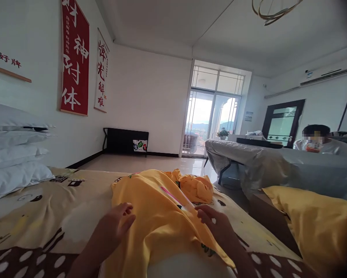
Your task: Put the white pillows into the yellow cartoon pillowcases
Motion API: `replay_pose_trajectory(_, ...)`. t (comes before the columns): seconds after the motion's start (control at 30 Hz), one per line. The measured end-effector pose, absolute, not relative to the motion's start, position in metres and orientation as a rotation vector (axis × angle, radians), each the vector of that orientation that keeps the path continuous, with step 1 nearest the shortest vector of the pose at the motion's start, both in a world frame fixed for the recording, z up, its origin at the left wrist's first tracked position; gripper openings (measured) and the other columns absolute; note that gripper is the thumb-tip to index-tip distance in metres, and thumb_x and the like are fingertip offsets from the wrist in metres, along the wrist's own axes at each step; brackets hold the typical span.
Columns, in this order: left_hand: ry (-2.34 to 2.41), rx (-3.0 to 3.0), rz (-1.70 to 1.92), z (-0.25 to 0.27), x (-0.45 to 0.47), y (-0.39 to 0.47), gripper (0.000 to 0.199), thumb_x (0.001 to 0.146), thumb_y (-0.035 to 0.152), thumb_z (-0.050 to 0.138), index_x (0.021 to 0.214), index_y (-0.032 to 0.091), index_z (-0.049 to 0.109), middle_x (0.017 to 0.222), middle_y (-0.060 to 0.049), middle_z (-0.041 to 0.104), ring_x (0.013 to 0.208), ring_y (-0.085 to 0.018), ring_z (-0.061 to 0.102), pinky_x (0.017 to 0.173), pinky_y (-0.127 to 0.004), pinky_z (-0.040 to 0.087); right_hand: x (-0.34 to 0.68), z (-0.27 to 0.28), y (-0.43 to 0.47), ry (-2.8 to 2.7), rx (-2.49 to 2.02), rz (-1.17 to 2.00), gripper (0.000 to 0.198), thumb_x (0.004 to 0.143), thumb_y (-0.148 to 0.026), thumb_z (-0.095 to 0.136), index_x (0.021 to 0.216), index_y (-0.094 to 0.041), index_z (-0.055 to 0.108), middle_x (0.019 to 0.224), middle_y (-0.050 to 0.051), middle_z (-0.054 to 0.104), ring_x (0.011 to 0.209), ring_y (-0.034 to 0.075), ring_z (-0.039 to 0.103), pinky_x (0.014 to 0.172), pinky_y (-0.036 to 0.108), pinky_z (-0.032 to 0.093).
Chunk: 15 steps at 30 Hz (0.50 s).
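Note:
A yellow pillowcase (150,208) with printed patches lies spread and wrinkled in front of me on the patterned bedspread (83,216). Part of a white pillow (176,266) shows at its near end, by the bottom of the view. My left hand (119,220) hovers at the pillowcase's left side, its fingers loosely bent and the thumb apart, with nothing in them. On the right side, the curled fingers of my right hand (215,220) pinch the pillowcase's edge. A bunched yellow cloth (196,188) lies just beyond.
White pillows (17,154) are stacked at the left by the wall. A yellow pillow (324,224) rests at the right on a brown box-like surface (271,220). Behind it stands a plastic-covered table (248,154), where a person (335,148) sits. A black rack (121,141) stands against the far wall.

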<state>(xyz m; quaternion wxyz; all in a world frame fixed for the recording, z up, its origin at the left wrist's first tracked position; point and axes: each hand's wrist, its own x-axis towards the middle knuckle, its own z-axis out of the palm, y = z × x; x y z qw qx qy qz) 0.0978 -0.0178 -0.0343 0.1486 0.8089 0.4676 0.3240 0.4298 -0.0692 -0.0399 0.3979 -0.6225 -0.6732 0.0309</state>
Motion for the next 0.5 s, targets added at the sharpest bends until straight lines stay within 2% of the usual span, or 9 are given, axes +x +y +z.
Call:
replay_pose_trajectory(0.07, 1.357, 2.414, 0.883, -0.053, 0.116, -0.002, 0.034, 0.088, 0.039, 0.038, 0.109, 0.02, 0.057, 0.108, -0.01, 0.062, 0.101, -0.022, 0.057, 0.089, -0.034, 0.042, 0.427, -0.059, -0.049, -1.629, -1.707, 0.01, 0.036, 0.086, -0.042, 0.041, 0.101, -0.021, 0.066, 0.083, 0.005, 0.068, 0.067, 0.018, 0.061, 0.063, 0.028, 0.044)
replay_pose_trajectory(0.13, 1.359, 2.51, 0.728, -0.072, 0.131, 0.008, 0.031, 0.09, 0.033, 0.035, 0.1, 0.02, 0.061, 0.105, -0.01, 0.062, 0.098, -0.023, 0.057, 0.088, -0.036, 0.042, 0.427, -0.082, -0.033, -1.661, -1.818, 0.018, 0.028, 0.083, -0.032, 0.042, 0.094, -0.024, 0.066, 0.086, 0.004, 0.069, 0.071, 0.019, 0.062, 0.063, 0.028, 0.044)
replay_pose_trajectory(0.23, 1.301, 2.544, 0.643, -0.081, 0.135, 0.01, 0.033, 0.092, 0.031, 0.03, 0.089, 0.021, 0.061, 0.098, -0.008, 0.064, 0.091, -0.021, 0.058, 0.083, -0.033, 0.042, 0.429, -0.107, -0.02, -1.738, -1.874, 0.053, 0.029, 0.083, -0.026, 0.037, 0.082, -0.024, 0.066, 0.084, 0.004, 0.069, 0.077, 0.02, 0.062, 0.065, 0.029, 0.043)
replay_pose_trajectory(0.37, 1.239, 2.476, 0.624, -0.054, 0.098, -0.004, 0.031, 0.09, 0.033, 0.033, 0.081, 0.022, 0.061, 0.089, -0.004, 0.065, 0.084, -0.019, 0.059, 0.075, -0.026, 0.042, 0.443, -0.097, -0.024, -1.72, -1.935, -0.018, 0.033, 0.086, -0.031, 0.032, 0.071, -0.02, 0.06, 0.076, 0.007, 0.068, 0.074, 0.021, 0.059, 0.063, 0.029, 0.036)
replay_pose_trajectory(0.5, 1.226, 2.374, 0.674, -0.029, 0.054, -0.022, 0.035, 0.088, 0.045, 0.037, 0.074, 0.023, 0.061, 0.08, -0.002, 0.065, 0.077, -0.017, 0.056, 0.07, -0.022, 0.041, 0.468, -0.068, -0.04, -1.74, -1.859, -0.064, 0.036, 0.087, -0.04, 0.03, 0.06, -0.022, 0.046, 0.059, 0.003, 0.059, 0.06, 0.017, 0.053, 0.056, 0.026, 0.03)
